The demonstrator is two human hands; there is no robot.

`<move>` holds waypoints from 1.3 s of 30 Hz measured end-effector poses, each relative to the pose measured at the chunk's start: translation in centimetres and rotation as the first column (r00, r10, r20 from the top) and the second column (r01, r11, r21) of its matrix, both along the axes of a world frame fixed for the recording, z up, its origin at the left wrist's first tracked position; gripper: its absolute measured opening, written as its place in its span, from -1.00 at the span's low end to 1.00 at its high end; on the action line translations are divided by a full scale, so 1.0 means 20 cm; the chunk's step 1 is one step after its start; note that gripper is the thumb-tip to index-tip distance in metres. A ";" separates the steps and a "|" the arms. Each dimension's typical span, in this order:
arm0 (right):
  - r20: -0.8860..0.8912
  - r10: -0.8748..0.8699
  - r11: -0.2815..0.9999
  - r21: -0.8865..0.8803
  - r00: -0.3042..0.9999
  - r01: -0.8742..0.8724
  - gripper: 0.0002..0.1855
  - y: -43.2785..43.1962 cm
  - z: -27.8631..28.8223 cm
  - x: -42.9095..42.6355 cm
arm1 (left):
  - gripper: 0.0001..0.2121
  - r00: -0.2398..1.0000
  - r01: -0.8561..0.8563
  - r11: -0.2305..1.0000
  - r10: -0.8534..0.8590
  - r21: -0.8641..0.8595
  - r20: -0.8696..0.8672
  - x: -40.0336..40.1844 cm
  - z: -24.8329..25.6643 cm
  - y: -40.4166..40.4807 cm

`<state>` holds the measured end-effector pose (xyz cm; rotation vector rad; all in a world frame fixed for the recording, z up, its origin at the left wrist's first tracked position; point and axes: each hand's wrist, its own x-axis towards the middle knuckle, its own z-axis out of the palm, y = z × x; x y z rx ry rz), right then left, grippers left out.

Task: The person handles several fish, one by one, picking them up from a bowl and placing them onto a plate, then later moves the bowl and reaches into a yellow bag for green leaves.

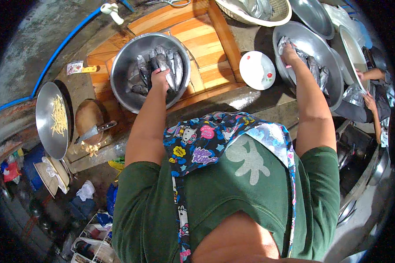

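Note:
Several whole silvery fish (pixel 177 65) lie side by side in a round metal basin (pixel 121 56) on a wooden surface. Inside it, my left hand (pixel 160 80) rests on the fish, its thumb across one of them; whether it grips that fish is hidden. Over the far rim of a larger metal basin (pixel 332 83) on the right, my right hand (pixel 289 54) has its fingers around a fish (pixel 284 42). More fish (pixel 316 72) lie in that basin beside my wrist. A white plate with red flower prints (pixel 257 70) holding a white substance sits between the two basins.
A knife (pixel 95 131) lies on a round wooden board (pixel 89 115) at left, beside a metal bowl of pale strips (pixel 57 111). A woven basket (pixel 279 16) holds more fish at the top. Another person's hands (pixel 368 100) are at far right, near a plastic bag.

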<state>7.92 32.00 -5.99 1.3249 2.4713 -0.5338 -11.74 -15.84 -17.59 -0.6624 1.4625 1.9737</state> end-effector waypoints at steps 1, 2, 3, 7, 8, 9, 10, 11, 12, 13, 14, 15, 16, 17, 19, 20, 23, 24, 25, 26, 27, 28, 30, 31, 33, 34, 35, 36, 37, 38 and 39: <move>0.001 -0.016 1.000 -0.014 1.000 0.016 -0.40 -0.01 -0.01 -0.02 | -0.50 1.000 -0.005 0.999 0.005 -0.033 0.007 -0.02 -0.03 0.01; 0.005 -0.027 0.999 -0.027 1.000 0.027 -0.36 -0.01 -0.02 -0.02 | -0.53 0.999 0.038 0.953 -0.045 -0.300 -0.016 -0.04 -0.07 0.02; 0.002 -0.038 0.998 -0.044 0.999 0.038 -0.31 -0.03 0.00 -0.03 | -0.49 0.993 -0.045 0.982 0.023 -0.184 -0.119 -0.03 -0.09 0.04; -0.214 -0.206 0.881 -0.465 0.955 0.086 -0.50 0.00 0.05 -0.03 | -0.55 0.975 -0.039 0.987 0.004 -0.154 -0.221 -0.07 -0.17 0.16; -0.227 -0.297 0.785 -0.611 0.927 0.102 -0.66 0.00 0.05 0.01 | -0.59 0.960 0.016 0.992 -0.051 -0.128 -0.276 -0.06 -0.15 0.21; -0.239 -0.373 0.669 -0.739 0.897 0.081 -0.82 -0.01 0.11 0.00 | -0.63 0.936 0.054 0.993 -0.086 -0.101 -0.341 -0.05 -0.10 0.24; -0.255 -0.414 0.553 -0.833 0.874 0.019 -0.91 0.00 0.13 0.02 | -0.68 0.921 0.017 0.992 -0.065 -0.127 -0.385 0.01 0.09 0.32; -0.250 -0.461 0.420 -0.907 0.851 -0.038 -0.95 0.02 0.16 0.04 | -0.72 0.911 0.065 0.989 -0.112 -0.129 -0.397 0.01 0.08 0.37; -0.286 -0.533 0.400 -0.914 0.796 -0.061 -0.93 0.01 0.19 0.05 | -0.73 0.919 0.139 0.986 -0.163 -0.092 -0.358 0.05 0.21 0.42; -0.317 -0.601 0.379 -0.921 0.734 -0.087 -0.91 0.01 0.22 0.05 | -0.75 0.922 0.209 0.976 -0.216 -0.055 -0.321 0.09 0.39 0.47; -0.336 -0.604 0.344 -0.928 0.722 -0.144 -0.83 0.02 0.27 0.07 | -0.73 0.904 0.271 0.962 -0.270 -0.043 -0.331 0.12 0.47 0.50; -0.342 -0.603 0.346 -0.926 0.721 -0.150 -0.83 0.03 0.31 0.07 | -0.73 0.902 0.270 0.962 -0.269 -0.044 -0.337 0.14 0.53 0.53; -0.381 -0.592 0.344 -0.916 0.710 -0.205 -0.70 0.02 0.36 0.10 | -0.73 0.880 0.368 0.928 -0.328 0.055 -0.344 0.17 0.57 0.58; -0.421 -0.581 0.343 -0.903 0.697 -0.259 -0.56 0.02 0.42 0.14 | -0.72 0.853 0.458 0.876 -0.383 0.153 -0.355 0.20 0.61 0.63; -0.472 -0.528 0.394 -0.872 0.706 -0.289 -0.46 -0.16 0.62 0.15 | -0.68 0.803 0.572 0.781 -0.473 0.249 -0.361 0.27 0.72 0.70; -0.525 -0.472 0.360 -0.848 0.708 -0.389 -0.45 -0.24 0.65 0.09 | -0.65 0.753 0.653 0.680 -0.533 0.333 -0.386 0.30 0.76 0.73; -0.573 -0.377 0.371 -0.813 0.728 -0.449 -0.44 -0.46 0.68 0.01 | -0.56 0.778 0.615 0.605 -0.569 0.505 -0.267 0.41 0.87 0.85; -0.567 -0.379 0.338 -0.821 0.732 -0.460 -0.47 -0.55 0.64 -0.02 | -0.51 0.778 0.597 0.578 -0.585 0.556 -0.228 0.43 0.89 0.87; -0.561 -0.382 0.308 -0.827 0.735 -0.471 -0.49 -0.62 0.60 -0.03 | -0.51 0.795 0.547 0.574 -0.584 0.610 -0.163 0.44 0.90 0.89; -0.570 -0.334 0.362 -0.813 0.750 -0.456 -0.53 -0.70 0.57 -0.04 | -0.52 0.778 0.565 0.520 -0.594 0.641 -0.204 0.44 0.90 0.89; -0.576 -0.285 0.411 -0.796 0.766 -0.445 -0.57 -0.75 0.52 -0.04 | -0.53 0.762 0.581 0.468 -0.599 0.666 -0.244 0.44 0.87 0.86; -0.582 -0.288 0.473 -0.777 0.761 -0.415 -0.69 -0.78 0.43 -0.02 | -0.61 0.772 0.519 0.451 -0.611 0.726 -0.173 0.43 0.83 0.83; -0.604 -0.002 0.789 -0.491 0.797 -0.370 -0.75 -0.79 0.30 0.01 | -0.74 0.833 0.474 0.634 -0.549 0.611 -0.076 0.42 0.71 0.74; -0.503 0.219 0.897 -0.233 0.836 -0.375 -0.76 -0.78 0.27 0.03 | -0.77 0.846 0.472 0.692 -0.529 0.546 -0.062 0.42 0.70 0.71; -0.238 0.474 0.872 -0.008 0.848 -0.489 -0.79 -0.77 0.08 0.10 | -0.81 0.853 0.487 0.757 -0.520 0.435 -0.051 0.44 0.69 0.67; -0.274 0.570 0.819 0.127 0.774 -0.559 -0.82 -0.77 -0.01 0.14 | -0.81 0.835 0.521 0.745 -0.545 0.416 -0.070 0.44 0.66 0.65; -0.291 0.659 0.752 0.263 0.694 -0.605 -0.84 -0.76 -0.09 0.18 | -0.81 0.814 0.556 0.729 -0.574 0.399 -0.087 0.44 0.66 0.64; -0.287 0.723 0.688 0.379 0.628 -0.619 -0.86 -0.79 -0.07 0.18 | -0.84 0.819 0.548 0.743 -0.571 0.384 -0.064 0.45 0.67 0.64; -0.288 0.730 0.681 0.384 0.619 -0.624 -0.86 -0.80 -0.05 0.17 | -0.86 0.826 0.534 0.756 -0.562 0.377 -0.044 0.46 0.70 0.63; -0.296 0.712 0.700 0.364 0.637 -0.614 -0.87 -0.80 -0.02 0.17 | -0.85 0.829 0.530 0.750 -0.556 0.395 -0.058 0.46 0.71 0.62; -0.298 0.689 0.724 0.339 0.661 -0.601 -0.87 -0.82 0.04 0.18 | -0.84 0.829 0.529 0.740 -0.555 0.416 -0.067 0.47 0.72 0.62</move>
